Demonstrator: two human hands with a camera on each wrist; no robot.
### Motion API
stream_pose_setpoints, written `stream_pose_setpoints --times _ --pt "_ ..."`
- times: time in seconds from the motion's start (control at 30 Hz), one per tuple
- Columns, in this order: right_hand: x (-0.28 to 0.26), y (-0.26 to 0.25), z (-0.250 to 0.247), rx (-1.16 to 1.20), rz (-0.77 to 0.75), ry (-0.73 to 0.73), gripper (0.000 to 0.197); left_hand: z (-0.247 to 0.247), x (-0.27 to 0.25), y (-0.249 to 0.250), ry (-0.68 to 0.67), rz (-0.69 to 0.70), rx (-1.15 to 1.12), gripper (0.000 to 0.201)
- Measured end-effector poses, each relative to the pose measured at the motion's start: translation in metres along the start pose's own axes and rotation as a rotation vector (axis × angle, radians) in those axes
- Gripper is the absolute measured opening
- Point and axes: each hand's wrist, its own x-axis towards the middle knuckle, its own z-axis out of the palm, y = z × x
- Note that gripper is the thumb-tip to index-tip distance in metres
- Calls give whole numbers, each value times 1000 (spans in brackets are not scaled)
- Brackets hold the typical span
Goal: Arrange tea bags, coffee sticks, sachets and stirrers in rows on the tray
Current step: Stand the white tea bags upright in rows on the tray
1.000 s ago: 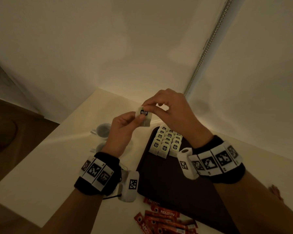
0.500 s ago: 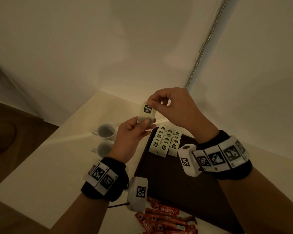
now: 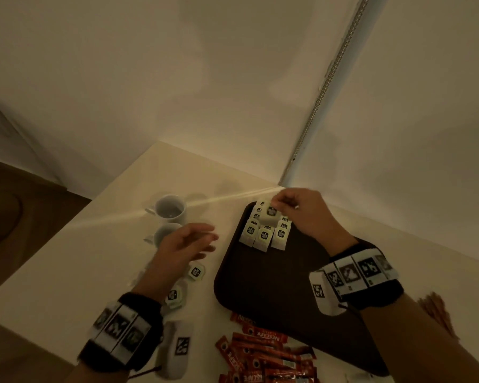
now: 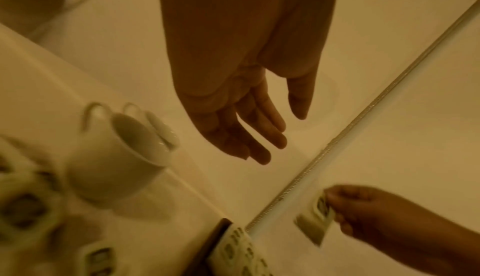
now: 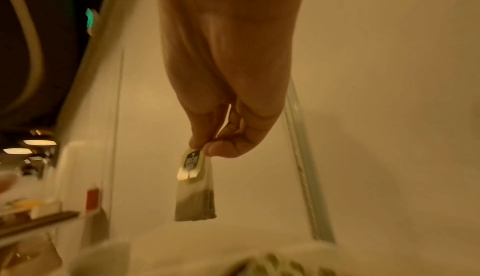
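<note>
Paper tea bag [image 3: 271, 212], a second ago shared between both hands above the desk [image 3: 100, 244], is now pinched by its tag in the right hand [image 3: 302, 214] fingers alone and hung over the rows at the far end of the tray [image 3: 274, 286]. Released, the left hand [image 3: 183, 247] is spread empty near loose tea bags [image 3: 196, 272]; placement is judged imminent.

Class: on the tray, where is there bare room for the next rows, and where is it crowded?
Bare: the tray's dark middle and near part, between the tea bag rows and the coffee sticks. Crowded: its far corner, where the right hand holds a tea bag.
</note>
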Motion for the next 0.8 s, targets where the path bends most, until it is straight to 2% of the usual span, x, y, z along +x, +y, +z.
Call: stream_pose_setpoints --times 0.13,0.17,0.2,0.33,0.4,0.6,0.8 --pt "-13 56 23 -71 241 -139 18 -33 -27 -22 62 -70 57 25" --pt "-15 68 30 -70 285 -178 19 -40 -34 -27 68 -96 74 20" --pt "-18 78 36 -61 319 -217 20 -46 -41 -33 78 -126 87 15" --pt "-22 105 57 -22 386 -329 15 -67 -61 -54 154 -253 118 17" --pt "-21 113 65 -35 400 -309 11 -77 -69 -63 180 -308 120 17" --pt "-9 134 72 -20 471 -90 4 -93 -85 -69 245 -400 158 17" --pt "4 138 73 -42 490 -43 9 -98 -89 -64 240 -409 155 20"
